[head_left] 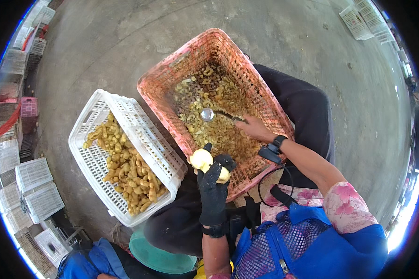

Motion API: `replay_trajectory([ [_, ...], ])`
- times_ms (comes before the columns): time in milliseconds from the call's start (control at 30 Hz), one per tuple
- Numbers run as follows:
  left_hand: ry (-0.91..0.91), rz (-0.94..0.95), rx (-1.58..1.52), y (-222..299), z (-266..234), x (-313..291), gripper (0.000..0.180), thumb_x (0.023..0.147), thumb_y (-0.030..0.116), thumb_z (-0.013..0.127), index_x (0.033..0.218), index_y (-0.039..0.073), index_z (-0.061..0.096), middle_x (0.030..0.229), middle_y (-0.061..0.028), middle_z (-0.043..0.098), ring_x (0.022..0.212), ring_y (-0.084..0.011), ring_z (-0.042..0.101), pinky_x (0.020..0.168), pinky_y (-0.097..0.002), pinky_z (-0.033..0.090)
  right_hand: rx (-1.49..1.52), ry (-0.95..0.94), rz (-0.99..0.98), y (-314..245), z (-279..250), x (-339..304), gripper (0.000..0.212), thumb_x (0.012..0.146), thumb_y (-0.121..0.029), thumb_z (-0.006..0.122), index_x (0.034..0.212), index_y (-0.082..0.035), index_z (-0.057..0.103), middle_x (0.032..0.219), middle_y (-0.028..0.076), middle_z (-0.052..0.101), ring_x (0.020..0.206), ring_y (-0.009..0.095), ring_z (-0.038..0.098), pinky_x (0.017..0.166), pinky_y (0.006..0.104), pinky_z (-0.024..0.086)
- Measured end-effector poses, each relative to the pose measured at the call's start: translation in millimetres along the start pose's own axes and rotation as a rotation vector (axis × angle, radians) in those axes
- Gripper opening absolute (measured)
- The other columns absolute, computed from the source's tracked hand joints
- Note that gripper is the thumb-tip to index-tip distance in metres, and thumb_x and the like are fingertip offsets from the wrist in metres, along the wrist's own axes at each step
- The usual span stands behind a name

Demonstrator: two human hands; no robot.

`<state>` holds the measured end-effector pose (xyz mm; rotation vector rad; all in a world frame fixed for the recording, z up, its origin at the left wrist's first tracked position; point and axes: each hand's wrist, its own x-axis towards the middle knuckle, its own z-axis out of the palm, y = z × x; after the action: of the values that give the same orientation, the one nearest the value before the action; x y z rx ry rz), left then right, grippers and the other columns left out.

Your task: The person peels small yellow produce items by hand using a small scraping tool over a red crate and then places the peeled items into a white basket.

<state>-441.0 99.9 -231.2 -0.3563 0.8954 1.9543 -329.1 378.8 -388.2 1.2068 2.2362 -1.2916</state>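
Observation:
My left hand, in a black glove, is closed around a knobbly, pale yellow piece of ginger at the near left corner of the pink crate. The fingers cover its middle. Bare and wrapped around a dark handle, my right hand holds a spoon-like tool with a round, shiny metal head over the crate. The tool's head is apart from the ginger. Below it, pale scraps and peelings cover much of the bottom of the stained pink crate.
A white plastic basket of brownish-yellow ginger stands tilted left of the crate. A green basin lies near my left leg. Another person's blue clothing shows at lower left. Stacked crates line the left side.

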Motion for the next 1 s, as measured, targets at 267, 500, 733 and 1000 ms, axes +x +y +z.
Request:
replay_trajectory([
  [267,-0.153,0.204,0.473,-41.1,45.1,-121.1,0.077,0.098,-0.005,0.078,0.171,0.004,0.054,0.115,-0.0040,0.076,0.098,-0.0124,0.073,0.086,-0.0266,0.060,0.228,-0.080,-0.394,-72.7,-103.2,-238.1,0.037,0.114,-0.040,0.074,0.108,-0.003,0.068,0.078,0.009,0.067,0.064,0.018,0.064,0.062,0.0377,0.050],
  [500,-0.058,0.277,0.850,-91.1,50.8,-161.1,0.045,0.100,0.005,0.088,0.143,0.005,0.072,0.113,0.0017,0.076,0.099,-0.0097,0.071,0.085,-0.0277,0.060,-0.039,0.047,-0.798,-49.9,-136.8,-351.4,0.039,0.109,-0.036,0.078,0.123,-0.001,0.068,0.084,0.025,0.069,0.079,0.052,0.073,0.070,0.0573,0.056],
  [733,-0.058,0.180,0.808,-105.8,77.2,-168.2,0.043,0.100,0.005,0.088,0.140,0.005,0.073,0.116,0.0015,0.077,0.102,-0.0106,0.073,0.089,-0.0306,0.062,-0.260,0.085,-0.778,-4.6,-156.2,-370.5,0.045,0.102,-0.039,0.086,0.124,-0.003,0.070,0.073,0.024,0.065,0.072,0.050,0.071,0.063,0.0575,0.053],
  [1000,-0.083,0.210,0.840,-112.9,73.4,-158.1,0.045,0.100,0.004,0.087,0.142,0.004,0.072,0.123,0.0002,0.076,0.108,-0.0118,0.072,0.093,-0.0308,0.061,-0.259,0.085,-0.825,3.8,-155.7,-371.4,0.041,0.104,-0.037,0.084,0.119,-0.005,0.065,0.071,0.022,0.065,0.068,0.047,0.071,0.060,0.0581,0.053],
])
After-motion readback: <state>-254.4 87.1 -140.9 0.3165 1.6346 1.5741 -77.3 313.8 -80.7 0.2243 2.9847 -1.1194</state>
